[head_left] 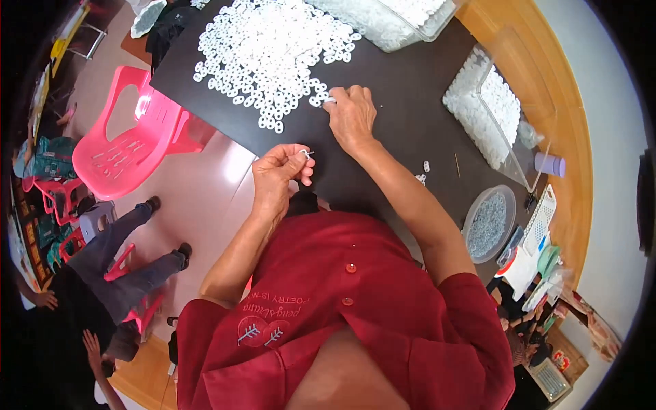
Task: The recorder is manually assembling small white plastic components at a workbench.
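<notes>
Head view: left hand (pixel 279 176) pinches a small white ring (pixel 305 154) with a thin pin between thumb and fingertips, held close over the table (pixel 410 96) edge for fitting. Right hand (pixel 352 116), at one o'clock from it, nips another ring (pixel 330 100) off the pile (pixel 266 48), within easy reach. Bowl (pixel 489 222) sits at four o'clock.

Your left hand (pixel 279 174) is raised near your chest, fingers curled, thumb and index fingertips pinched together at its 1 o'clock. Left forearm runs down toward 7 o'clock, elbow bent. Your right hand (pixel 350 115) reaches out toward 12 o'clock, palm down, fingertips pressed together at 10 o'clock. Right arm is extended, forearm trailing to 5 o'clock.
</notes>
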Motion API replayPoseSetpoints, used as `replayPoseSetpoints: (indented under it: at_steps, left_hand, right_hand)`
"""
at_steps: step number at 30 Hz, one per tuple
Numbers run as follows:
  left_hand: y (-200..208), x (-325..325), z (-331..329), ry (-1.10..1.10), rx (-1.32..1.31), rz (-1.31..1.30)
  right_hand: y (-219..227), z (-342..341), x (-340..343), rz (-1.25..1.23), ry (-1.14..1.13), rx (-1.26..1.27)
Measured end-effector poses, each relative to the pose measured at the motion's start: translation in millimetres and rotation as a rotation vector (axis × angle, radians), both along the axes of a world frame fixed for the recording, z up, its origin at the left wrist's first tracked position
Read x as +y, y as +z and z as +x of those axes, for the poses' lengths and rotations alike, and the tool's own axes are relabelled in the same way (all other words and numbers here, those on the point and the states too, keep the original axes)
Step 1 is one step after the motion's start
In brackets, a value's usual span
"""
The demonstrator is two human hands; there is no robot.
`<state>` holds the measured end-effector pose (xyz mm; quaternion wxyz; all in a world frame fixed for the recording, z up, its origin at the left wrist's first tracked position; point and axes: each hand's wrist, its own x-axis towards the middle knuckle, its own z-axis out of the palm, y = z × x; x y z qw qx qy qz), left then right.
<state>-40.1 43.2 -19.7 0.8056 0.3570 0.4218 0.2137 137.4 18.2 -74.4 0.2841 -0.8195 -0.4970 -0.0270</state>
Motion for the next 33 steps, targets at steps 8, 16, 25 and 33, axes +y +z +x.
replayPoseSetpoints:
  at_steps: [8,16,25,33]
  left_hand:
    - [4,6,9,-0.002,0.042,0.022]
    - [20,-4,46,-0.183,-0.039,0.062]
    - [28,-43,89,-0.405,-0.158,0.178]
    - [34,-66,97,-0.496,-0.112,0.056]
  right_hand:
    - [10,2,-23,0.002,0.020,0.230]
    - [55,4,-101,0.071,0.046,0.939]
    - [84,2,-152,0.266,-0.180,1.130]
    - [89,1,-180,0.404,-0.365,1.230]
